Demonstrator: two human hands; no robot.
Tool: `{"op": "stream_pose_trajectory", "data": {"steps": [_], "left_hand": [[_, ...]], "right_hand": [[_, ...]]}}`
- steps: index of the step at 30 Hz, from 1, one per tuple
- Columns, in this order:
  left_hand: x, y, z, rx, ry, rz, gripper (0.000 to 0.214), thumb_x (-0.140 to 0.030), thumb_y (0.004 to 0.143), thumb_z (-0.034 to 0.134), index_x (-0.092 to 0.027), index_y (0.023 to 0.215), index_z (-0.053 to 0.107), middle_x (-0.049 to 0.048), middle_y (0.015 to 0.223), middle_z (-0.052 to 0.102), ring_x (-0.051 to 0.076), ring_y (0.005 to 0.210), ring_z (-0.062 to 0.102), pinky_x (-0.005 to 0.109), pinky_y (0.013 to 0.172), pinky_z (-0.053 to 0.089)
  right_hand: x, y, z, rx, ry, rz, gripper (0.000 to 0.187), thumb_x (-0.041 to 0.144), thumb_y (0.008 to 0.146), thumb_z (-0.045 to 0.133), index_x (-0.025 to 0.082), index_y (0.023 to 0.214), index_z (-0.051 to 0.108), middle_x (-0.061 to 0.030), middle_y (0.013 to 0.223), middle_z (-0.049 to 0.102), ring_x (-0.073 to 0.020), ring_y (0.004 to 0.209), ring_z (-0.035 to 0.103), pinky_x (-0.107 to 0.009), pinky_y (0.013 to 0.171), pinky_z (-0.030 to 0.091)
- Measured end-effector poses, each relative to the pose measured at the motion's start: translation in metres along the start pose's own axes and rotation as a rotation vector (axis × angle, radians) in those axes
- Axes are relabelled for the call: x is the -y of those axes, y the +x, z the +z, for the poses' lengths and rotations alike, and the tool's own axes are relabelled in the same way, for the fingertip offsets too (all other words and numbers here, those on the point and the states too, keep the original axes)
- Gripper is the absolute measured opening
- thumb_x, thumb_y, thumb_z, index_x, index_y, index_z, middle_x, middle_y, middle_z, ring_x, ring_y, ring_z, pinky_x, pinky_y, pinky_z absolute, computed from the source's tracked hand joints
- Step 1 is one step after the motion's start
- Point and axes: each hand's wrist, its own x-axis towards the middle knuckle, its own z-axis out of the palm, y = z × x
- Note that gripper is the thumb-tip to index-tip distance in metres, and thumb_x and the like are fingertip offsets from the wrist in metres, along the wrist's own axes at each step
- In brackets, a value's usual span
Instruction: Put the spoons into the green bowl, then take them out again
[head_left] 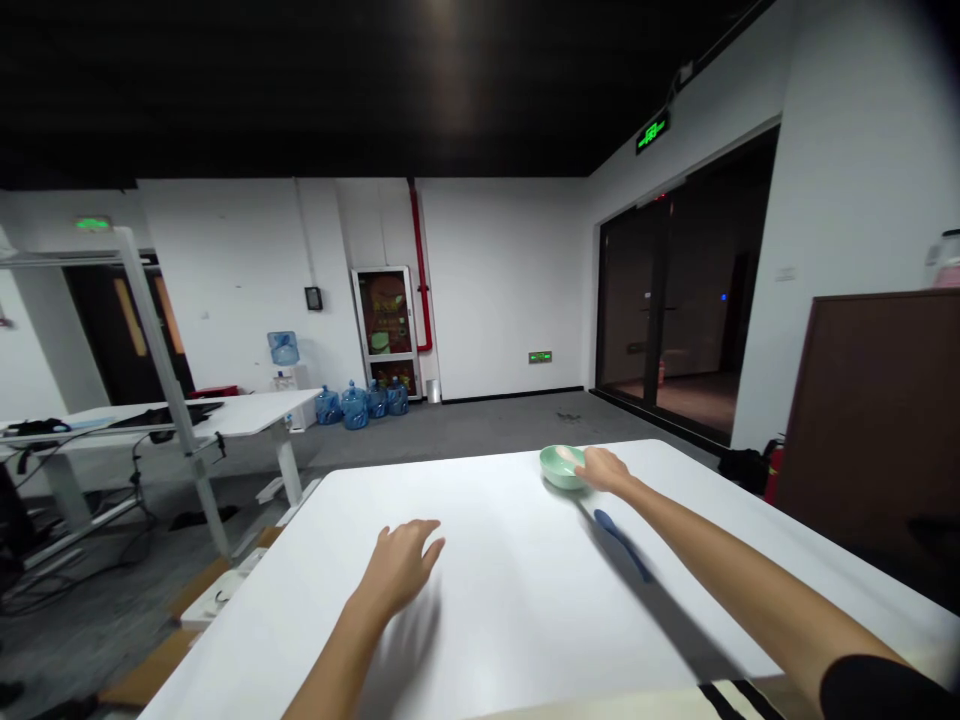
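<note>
A light green bowl (561, 480) stands near the far edge of the white table (495, 560). Inside it shows the pale, pinkish head of a spoon (568, 455). My right hand (604, 470) is at the bowl's right rim, its fingers closed around what appears to be the spoon's handle; the grip itself is mostly hidden. Below that forearm, a blue spoon (621, 543) lies on the tabletop. Over the left part of the table hovers my left hand (405, 560), holding nothing, thumb and fingers apart.
Cream cloth with black stripes (735, 698) lies along the near edge. Left of the table are cardboard pieces (154, 665) on the floor and another white table (255, 412) with a metal frame. Blue water jugs (355, 405) stand by the far wall; a brown cabinet (870, 400) is at right.
</note>
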Motion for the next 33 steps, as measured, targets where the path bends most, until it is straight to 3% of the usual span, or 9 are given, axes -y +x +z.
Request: {"op": "stream_pose_trajectory", "data": {"steps": [4, 12, 18, 27, 33], "left_hand": [[-0.001, 0.000, -0.001, 0.017, -0.017, -0.019, 0.046, -0.043, 0.098, 0.035, -0.028, 0.133, 0.059, 0.0067, 0.139, 0.062, 0.027, 0.128, 0.056, 0.050, 0.113, 0.032], [0.000, 0.002, -0.001, 0.041, -0.027, -0.030, 0.045, -0.043, 0.098, 0.035, -0.028, 0.134, 0.058, 0.0068, 0.140, 0.062, 0.027, 0.130, 0.055, 0.052, 0.116, 0.029], [-0.001, 0.004, -0.001, 0.052, -0.033, -0.038, 0.045, -0.042, 0.098, 0.034, -0.027, 0.134, 0.058, 0.0072, 0.140, 0.061, 0.026, 0.129, 0.055, 0.053, 0.116, 0.028], [-0.002, 0.002, -0.003, 0.047, -0.031, -0.035, 0.046, -0.041, 0.098, 0.034, -0.025, 0.134, 0.058, 0.0067, 0.139, 0.062, 0.027, 0.130, 0.055, 0.054, 0.115, 0.030], [0.000, 0.002, -0.001, 0.034, -0.033, -0.030, 0.046, -0.043, 0.098, 0.034, -0.026, 0.133, 0.059, 0.0060, 0.139, 0.062, 0.026, 0.129, 0.056, 0.051, 0.113, 0.033]], "right_hand": [[-0.012, 0.023, 0.010, 0.050, -0.015, 0.082, 0.038, 0.036, 0.085, 0.057, 0.014, 0.114, 0.067, -0.0186, 0.119, 0.067, -0.0299, 0.104, 0.066, -0.034, 0.074, 0.048], [-0.012, 0.055, 0.031, 0.054, 0.000, 0.086, 0.048, 0.051, 0.083, 0.060, 0.015, 0.113, 0.066, -0.0192, 0.120, 0.067, -0.0310, 0.106, 0.066, -0.035, 0.074, 0.049], [-0.013, 0.070, 0.045, 0.055, 0.012, 0.088, 0.044, 0.040, 0.079, 0.064, 0.014, 0.114, 0.067, -0.0185, 0.118, 0.068, -0.0310, 0.106, 0.066, -0.033, 0.073, 0.049], [-0.022, 0.077, 0.058, 0.078, 0.092, 0.129, 0.048, 0.042, 0.072, 0.068, 0.017, 0.113, 0.066, -0.0159, 0.117, 0.069, -0.0306, 0.101, 0.067, -0.031, 0.069, 0.048], [-0.022, 0.062, 0.040, 0.057, 0.092, 0.097, 0.035, 0.044, 0.080, 0.056, 0.015, 0.094, 0.071, -0.0166, 0.105, 0.071, -0.0288, 0.092, 0.069, -0.030, 0.064, 0.044]]}}
